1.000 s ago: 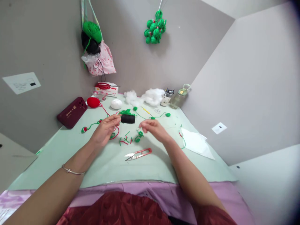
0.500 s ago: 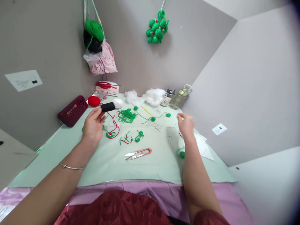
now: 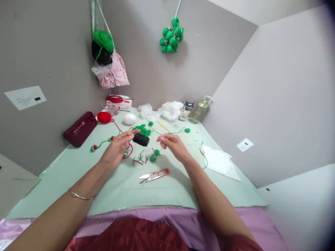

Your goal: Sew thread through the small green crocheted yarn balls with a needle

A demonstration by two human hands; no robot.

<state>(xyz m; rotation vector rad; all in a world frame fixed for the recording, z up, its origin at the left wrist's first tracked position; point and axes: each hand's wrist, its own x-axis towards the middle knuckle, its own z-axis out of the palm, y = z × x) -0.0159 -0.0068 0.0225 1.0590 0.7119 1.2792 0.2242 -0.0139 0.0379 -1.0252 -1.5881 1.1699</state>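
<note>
A spool of black thread [image 3: 141,139] is held by its left end in my left hand [image 3: 117,148], above the table. To its right my right hand [image 3: 172,144] is closed in a pinch, apart from the spool; what is between its fingertips is too fine to make out. Below the hands lie short red and green yarn clippings [image 3: 140,159] and a small green crocheted piece [image 3: 154,156]. Thread snips [image 3: 154,175] with orange-red handles rest nearer to me, blades pointing left. A tangle of green yarn [image 3: 142,130] lies behind the spool.
Along the back stand a red yarn ball [image 3: 104,117], a white yarn ball [image 3: 129,119], white stuffing [image 3: 170,110], a pen cup [image 3: 185,111] and a water bottle [image 3: 200,111]. A maroon phone [image 3: 80,129] leans at left. White paper [image 3: 221,162] lies at right.
My left hand has brought the spool right and nearer to me. My right hand has come left toward it, still pinched. The camera view has shifted slightly.
</note>
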